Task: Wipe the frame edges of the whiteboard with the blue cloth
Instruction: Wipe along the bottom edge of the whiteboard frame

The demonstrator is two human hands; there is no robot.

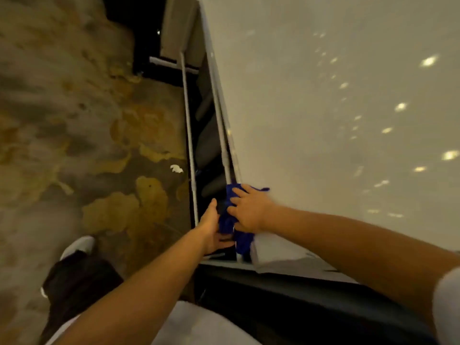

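Blue cloth [227,222] lies pressed on whiteboard frame [220,115] under flat right hand [249,210]; left hand [211,227] grip unclear.

Right hand [249,210] flat, fingers spread, pressing crumpled blue cloth [242,242] on pale metal frame edge [221,120] of glossy whiteboard [323,120]. Left hand [211,225] just beside, thumb up, fingers straight, touching cloth. Mottled brown floor [74,120] below, small white scrap [176,168] on it.

Single head-worn wide-angle view. Pitched steeply down, facing along whiteboard [323,108] surface across right of frame, floor [62,133] far off at left. Very near: forearms [154,282] in from bottom edge, left hand [211,227] and right hand [249,210] just below centre.
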